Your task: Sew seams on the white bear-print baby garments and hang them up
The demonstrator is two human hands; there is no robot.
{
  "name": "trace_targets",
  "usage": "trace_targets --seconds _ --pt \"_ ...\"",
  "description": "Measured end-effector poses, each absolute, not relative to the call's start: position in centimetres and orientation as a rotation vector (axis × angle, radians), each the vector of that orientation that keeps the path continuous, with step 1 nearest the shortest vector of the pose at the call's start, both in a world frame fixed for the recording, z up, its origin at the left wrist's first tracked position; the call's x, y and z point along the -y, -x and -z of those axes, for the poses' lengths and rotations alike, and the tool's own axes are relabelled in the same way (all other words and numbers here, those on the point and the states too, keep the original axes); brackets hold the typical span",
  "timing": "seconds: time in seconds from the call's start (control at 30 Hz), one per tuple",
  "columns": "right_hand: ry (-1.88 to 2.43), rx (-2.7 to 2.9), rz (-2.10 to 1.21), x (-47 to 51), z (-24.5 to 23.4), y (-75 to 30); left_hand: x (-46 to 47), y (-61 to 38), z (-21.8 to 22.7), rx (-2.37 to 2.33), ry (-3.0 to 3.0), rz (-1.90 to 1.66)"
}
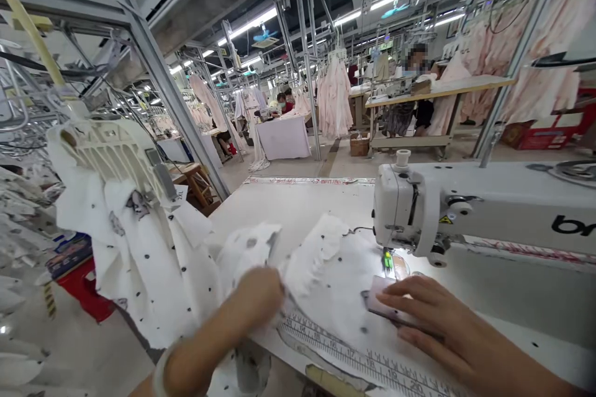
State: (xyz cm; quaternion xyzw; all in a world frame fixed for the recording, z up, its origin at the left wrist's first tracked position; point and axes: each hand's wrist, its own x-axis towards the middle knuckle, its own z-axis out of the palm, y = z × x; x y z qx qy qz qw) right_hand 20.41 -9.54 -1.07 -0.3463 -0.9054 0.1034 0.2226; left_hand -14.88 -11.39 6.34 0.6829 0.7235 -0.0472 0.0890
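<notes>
My left hand (pixel 261 298), smeared by motion, is closed on a piece of white spotted fabric (pixel 249 245) at the table's left edge. The cloth shows above and below the fist. A second white spotted piece with a ruffled edge (pixel 311 254) lies flat on the sewing table, reaching toward the needle area. My right hand (pixel 433 322) rests with fingers stretched and apart, fingertips on a flat pinkish-grey piece (pixel 384 298) just in front of the presser foot. A white sewing machine (pixel 488 198) stands on the right, its needle lamp lit.
A printed ruler strip (pixel 335 347) runs along the table's front edge. At the left, spotted garments (pixel 135 248) hang from a white hanger clamp (pixel 112 142). Behind are metal posts, a person at another table (pixel 442 90) and hanging pink garments (pixel 335 96).
</notes>
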Motion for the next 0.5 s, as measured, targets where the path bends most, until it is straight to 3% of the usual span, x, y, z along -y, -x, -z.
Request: trace_targets --seconds 0.1,0.2,0.37,0.5 --pt "0.953 2.635 -0.402 9.8 0.7 -19.6 16.6 13.2 -5.6 -1.44 -2.195 0.315" --pt "0.99 2.65 -0.439 9.1 1.3 -20.0 17.1 11.2 -5.4 -0.89 -2.277 0.226" --pt "0.97 2.537 -0.351 7.8 2.0 -21.7 11.5 8.3 -4.2 -0.855 -2.493 -0.231" --pt "1.097 2.421 -0.38 9.6 3.0 -22.2 8.8 7.2 -1.9 -1.028 -2.538 -0.092"
